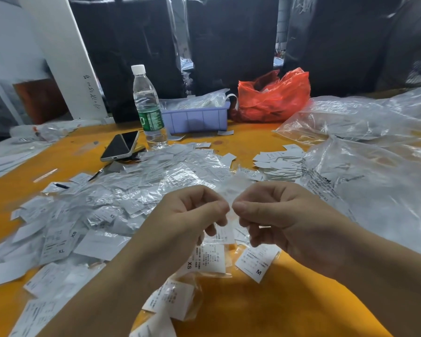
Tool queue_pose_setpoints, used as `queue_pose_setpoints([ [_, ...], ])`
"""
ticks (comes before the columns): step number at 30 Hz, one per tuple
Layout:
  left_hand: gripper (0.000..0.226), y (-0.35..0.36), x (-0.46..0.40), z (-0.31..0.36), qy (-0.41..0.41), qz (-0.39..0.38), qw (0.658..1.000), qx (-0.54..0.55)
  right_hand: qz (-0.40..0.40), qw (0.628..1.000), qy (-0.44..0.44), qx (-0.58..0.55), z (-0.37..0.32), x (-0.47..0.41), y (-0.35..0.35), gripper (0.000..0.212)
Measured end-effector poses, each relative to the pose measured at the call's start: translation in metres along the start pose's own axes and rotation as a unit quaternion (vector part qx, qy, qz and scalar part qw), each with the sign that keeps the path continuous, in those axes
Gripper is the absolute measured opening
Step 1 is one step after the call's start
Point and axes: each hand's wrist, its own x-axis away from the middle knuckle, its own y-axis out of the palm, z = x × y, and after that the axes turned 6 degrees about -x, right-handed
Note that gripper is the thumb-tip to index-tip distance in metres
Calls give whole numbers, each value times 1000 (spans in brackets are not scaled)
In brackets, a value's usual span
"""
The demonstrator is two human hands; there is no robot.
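Hands meet at dead centre: the left hand [192, 215] and the right hand [277, 215] sit knuckle to knuckle. Each pinches one small white label [226, 233] between thumb and fingers, lifted just above the orange desk [277, 300].

Over to the containers! At 12 o'clock stands a lavender bin [195, 117], stuffed with clear packets [192, 102] of white tags that bulge above its rim. Just beside it, at 1 o'clock, a red bag [272, 98] gapes open with dark pieces inside, too dim to name. At 11 o'clock there's a water bottle [147, 103], upright, white cap on, clear liquid inside. A phone [120, 145] lies screen up just beside the bottle's foot.

Between the hands and the bin sprawls a heap of tags and crinkled sleeves [131, 190], running from 12 round to 8 o'clock. A neater stack [277, 159] sits at 1 o'clock. Big clear bags [374, 178] fill 2 to 3 o'clock, with print on the nearest one. Under the wrists at 6 o'clock lie a tag marked XS [208, 259] and another marked M [257, 263]. Black bundles [231, 45] wrapped in plastic wall off the back.
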Motion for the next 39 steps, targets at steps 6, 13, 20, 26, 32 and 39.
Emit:
queue_pose_setpoints([
  [6, 21, 0, 2, 1, 8, 26, 999, 36, -8, 1000, 8, -27, -2, 2, 0, 15],
  [13, 19, 1, 3, 0, 24, 13, 1000, 8, -43, 999, 29, -12, -1, 3, 2, 20],
  [20, 26, 0, 3, -1, 22, 23, 1000, 2, -24, 999, 12, 23, 0, 4, 3, 11],
  [26, 12, 1, 3, 0, 17, 15, 1000, 5, -8, 1000, -3, 4, -2, 4, 2, 11],
  [32, 14, -2, 3, -1, 13, 48, 999, 14, 1, 1000, -4, -17, -3, 3, 1, 14],
  [39, 20, 0, 4, 1, 22, 31, 999, 4, 6, 1000, -16, 26, -2, 4, 2, 22],
])
